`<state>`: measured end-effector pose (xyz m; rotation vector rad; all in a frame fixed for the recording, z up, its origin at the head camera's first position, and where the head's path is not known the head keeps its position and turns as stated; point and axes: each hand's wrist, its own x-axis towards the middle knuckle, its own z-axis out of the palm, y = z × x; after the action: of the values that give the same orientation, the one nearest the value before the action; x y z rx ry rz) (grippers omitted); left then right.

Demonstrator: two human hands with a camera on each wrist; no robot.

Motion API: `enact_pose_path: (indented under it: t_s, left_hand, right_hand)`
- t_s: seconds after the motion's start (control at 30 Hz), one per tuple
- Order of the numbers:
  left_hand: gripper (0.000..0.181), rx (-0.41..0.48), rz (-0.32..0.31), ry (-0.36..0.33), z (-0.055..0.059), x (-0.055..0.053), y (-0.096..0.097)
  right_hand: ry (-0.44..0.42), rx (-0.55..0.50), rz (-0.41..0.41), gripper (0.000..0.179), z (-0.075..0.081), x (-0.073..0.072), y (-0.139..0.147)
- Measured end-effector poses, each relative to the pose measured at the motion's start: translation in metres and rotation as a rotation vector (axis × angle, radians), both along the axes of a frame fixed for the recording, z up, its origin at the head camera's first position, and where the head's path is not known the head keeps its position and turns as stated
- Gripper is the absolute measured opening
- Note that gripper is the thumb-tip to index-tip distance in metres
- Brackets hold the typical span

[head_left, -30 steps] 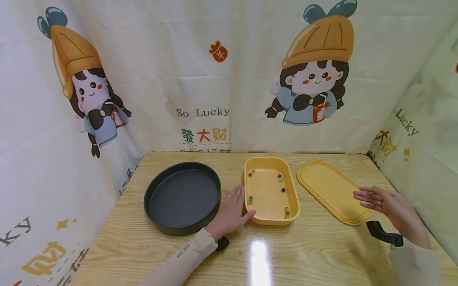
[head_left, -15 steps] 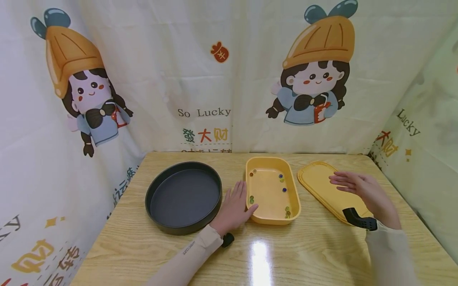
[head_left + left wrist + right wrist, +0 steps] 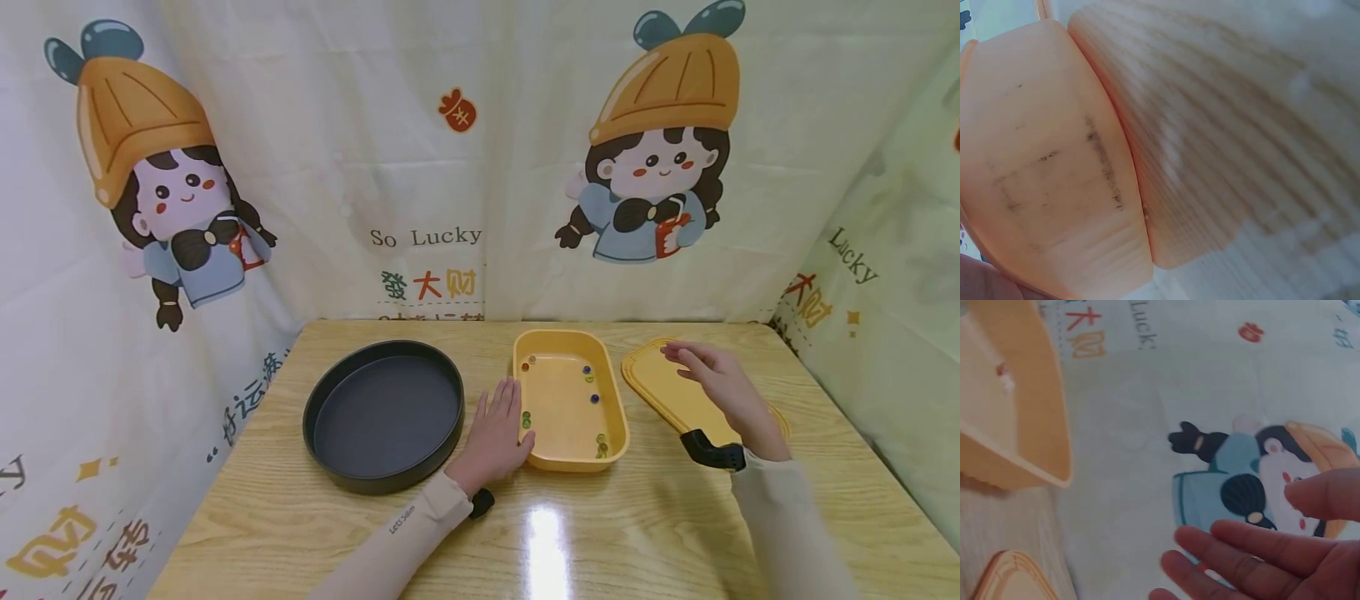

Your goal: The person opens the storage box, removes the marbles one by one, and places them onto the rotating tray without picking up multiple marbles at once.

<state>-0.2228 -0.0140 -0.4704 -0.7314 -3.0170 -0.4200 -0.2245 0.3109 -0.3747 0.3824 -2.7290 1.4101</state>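
The left hand (image 3: pixel 492 439), fingers together, seemingly steadies the yellow bin (image 3: pixel 558 408); right of it, the right hand (image 3: pixel 726 390) hovers, fingers apart; lifting marbles (image 3: pixel 595 398) would need pinching.

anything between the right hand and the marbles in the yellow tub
Only the right wall of the tub stands between the right hand and the marbles. The top is uncovered, so nothing visible blocks a reach from above; the left hand is at the opposite side.

Wood-grain table (image 3: pixel 630 525) beneath pan (image 3: pixel 386 417), tub (image 3: pixel 558 417), lid (image 3: pixel 684 402)
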Motion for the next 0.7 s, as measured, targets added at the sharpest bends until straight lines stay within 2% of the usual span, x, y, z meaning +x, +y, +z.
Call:
enact_pose_path:
  t_s: [0.27,0.7]
  left_hand:
    - [0.073,-0.004,0.008,0.003,0.002,0.002,0.0]
    - [0.073,-0.024,0.017,0.006,0.003,0.008,0.0]
  right_hand:
    - [0.085,0.228,-0.031,0.05,-0.016,-0.006,-0.03]
    - [0.14,0.432,0.055,0.064,-0.055,-0.026,-0.043]
